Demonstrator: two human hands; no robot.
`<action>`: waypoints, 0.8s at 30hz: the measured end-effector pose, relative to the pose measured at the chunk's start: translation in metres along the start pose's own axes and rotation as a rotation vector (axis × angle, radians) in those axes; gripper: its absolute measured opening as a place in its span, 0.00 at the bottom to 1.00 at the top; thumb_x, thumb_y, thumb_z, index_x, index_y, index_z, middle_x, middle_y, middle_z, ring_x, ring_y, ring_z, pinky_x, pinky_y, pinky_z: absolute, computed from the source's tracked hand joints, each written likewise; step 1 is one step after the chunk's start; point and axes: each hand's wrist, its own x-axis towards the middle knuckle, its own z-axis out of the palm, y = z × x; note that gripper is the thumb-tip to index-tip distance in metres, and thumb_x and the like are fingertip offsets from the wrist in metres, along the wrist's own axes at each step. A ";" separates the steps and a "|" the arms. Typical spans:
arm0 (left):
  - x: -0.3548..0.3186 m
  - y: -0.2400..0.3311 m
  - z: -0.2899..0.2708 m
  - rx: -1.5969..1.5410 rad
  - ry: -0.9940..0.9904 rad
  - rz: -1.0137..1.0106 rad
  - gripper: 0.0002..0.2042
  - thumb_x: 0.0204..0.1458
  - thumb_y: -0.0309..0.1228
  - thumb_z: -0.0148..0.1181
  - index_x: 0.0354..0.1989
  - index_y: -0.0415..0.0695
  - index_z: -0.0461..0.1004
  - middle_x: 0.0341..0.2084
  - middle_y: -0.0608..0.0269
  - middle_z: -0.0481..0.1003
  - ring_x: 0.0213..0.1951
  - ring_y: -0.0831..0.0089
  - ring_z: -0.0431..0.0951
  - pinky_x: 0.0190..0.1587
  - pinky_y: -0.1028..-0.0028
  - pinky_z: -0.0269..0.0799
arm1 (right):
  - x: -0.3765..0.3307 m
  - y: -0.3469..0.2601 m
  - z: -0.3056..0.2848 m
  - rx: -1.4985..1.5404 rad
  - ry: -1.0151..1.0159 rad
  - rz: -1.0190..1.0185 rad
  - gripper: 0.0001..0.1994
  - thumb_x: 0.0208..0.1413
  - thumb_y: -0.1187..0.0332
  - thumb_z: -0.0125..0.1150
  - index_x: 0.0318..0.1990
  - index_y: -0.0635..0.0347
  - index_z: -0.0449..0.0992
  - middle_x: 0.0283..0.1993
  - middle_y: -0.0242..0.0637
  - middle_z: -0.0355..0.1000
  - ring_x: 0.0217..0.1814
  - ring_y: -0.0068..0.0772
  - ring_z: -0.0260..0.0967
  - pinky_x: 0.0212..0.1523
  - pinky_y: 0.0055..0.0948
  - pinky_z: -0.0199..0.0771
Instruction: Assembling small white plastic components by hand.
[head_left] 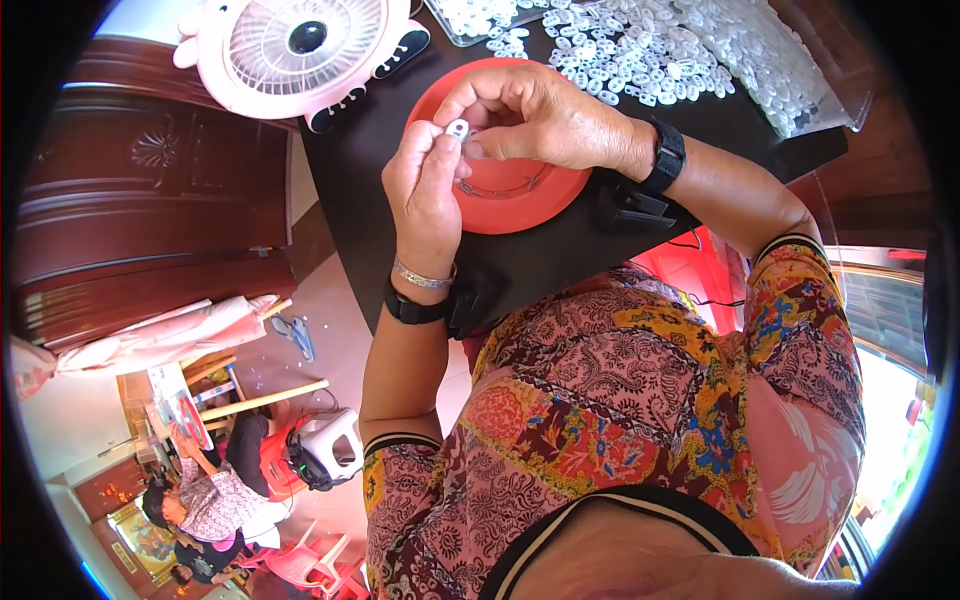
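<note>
My left hand (425, 190) pinches a small white oval plastic piece (457, 130) with two holes between thumb and fingertips, holding it up. Right beside it, my right hand (545, 115) has its fingers curled and thumb drawn in close to the piece; whatever is between those fingertips is too small to make out. Both hands are over a round red plate (535, 215) on the dark table. Several thin dark metal bits (510, 190) lie in the plate, partly hidden behind my left hand.
Beyond the plate, many similar white pieces (630, 60) lie heaped, with a clear container (790, 80) at the far right. A pink animal-shaped fan (300, 45) stands far left. Black blocks (635, 208) sit by the table edge (560, 270). People sit at lower left near red chairs (305, 560).
</note>
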 end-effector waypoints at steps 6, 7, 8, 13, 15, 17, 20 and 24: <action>0.002 0.000 0.000 -0.046 0.081 0.001 0.09 0.57 0.29 0.47 0.29 0.38 0.67 0.21 0.66 0.67 0.24 0.81 0.65 0.31 0.80 0.62 | -0.001 -0.003 0.005 0.004 -0.003 0.069 0.22 0.52 0.83 0.55 0.56 0.60 0.65 0.36 0.31 0.72 0.43 0.21 0.71 0.47 0.22 0.70; 0.002 0.000 0.000 -0.063 0.087 -0.016 0.08 0.57 0.29 0.47 0.29 0.38 0.67 0.22 0.66 0.67 0.24 0.80 0.65 0.31 0.80 0.62 | -0.001 -0.002 0.003 0.005 -0.003 0.070 0.22 0.52 0.83 0.55 0.56 0.60 0.65 0.36 0.31 0.72 0.43 0.21 0.71 0.47 0.22 0.70; 0.002 0.000 0.000 -0.063 0.086 -0.017 0.08 0.57 0.29 0.47 0.29 0.38 0.67 0.22 0.66 0.67 0.24 0.80 0.65 0.31 0.80 0.62 | 0.000 -0.001 0.002 -0.007 -0.004 0.062 0.23 0.52 0.83 0.55 0.56 0.60 0.64 0.36 0.31 0.72 0.43 0.21 0.72 0.47 0.22 0.70; 0.003 -0.004 -0.004 -0.103 -0.008 -0.015 0.09 0.56 0.30 0.49 0.27 0.38 0.68 0.21 0.68 0.68 0.23 0.83 0.65 0.29 0.82 0.61 | 0.000 0.001 0.002 0.031 0.007 0.030 0.22 0.52 0.75 0.61 0.55 0.62 0.65 0.34 0.32 0.76 0.40 0.20 0.72 0.46 0.23 0.69; 0.003 0.000 -0.003 -0.091 -0.016 -0.034 0.09 0.56 0.30 0.48 0.28 0.38 0.68 0.21 0.68 0.67 0.24 0.82 0.65 0.30 0.81 0.61 | 0.000 0.001 0.003 0.064 0.005 0.029 0.22 0.52 0.75 0.61 0.55 0.63 0.65 0.34 0.33 0.76 0.40 0.20 0.72 0.47 0.23 0.68; 0.003 0.002 -0.003 -0.078 -0.023 -0.054 0.09 0.57 0.30 0.46 0.29 0.38 0.67 0.21 0.67 0.66 0.24 0.80 0.65 0.31 0.80 0.62 | 0.000 0.002 0.001 0.041 -0.002 0.029 0.22 0.52 0.75 0.61 0.55 0.63 0.65 0.34 0.33 0.76 0.41 0.21 0.72 0.47 0.23 0.68; 0.003 0.002 -0.004 -0.064 -0.019 -0.052 0.08 0.56 0.29 0.46 0.28 0.38 0.67 0.20 0.67 0.66 0.24 0.81 0.65 0.31 0.80 0.61 | -0.001 0.001 0.000 0.005 -0.011 0.029 0.22 0.52 0.75 0.61 0.55 0.63 0.64 0.35 0.33 0.76 0.41 0.21 0.72 0.47 0.23 0.69; 0.004 0.000 -0.005 -0.069 -0.018 -0.052 0.08 0.56 0.29 0.48 0.28 0.38 0.68 0.21 0.68 0.67 0.24 0.82 0.64 0.30 0.81 0.61 | 0.000 0.000 0.000 0.014 -0.013 0.030 0.22 0.53 0.75 0.60 0.55 0.64 0.64 0.34 0.34 0.76 0.41 0.22 0.73 0.47 0.23 0.69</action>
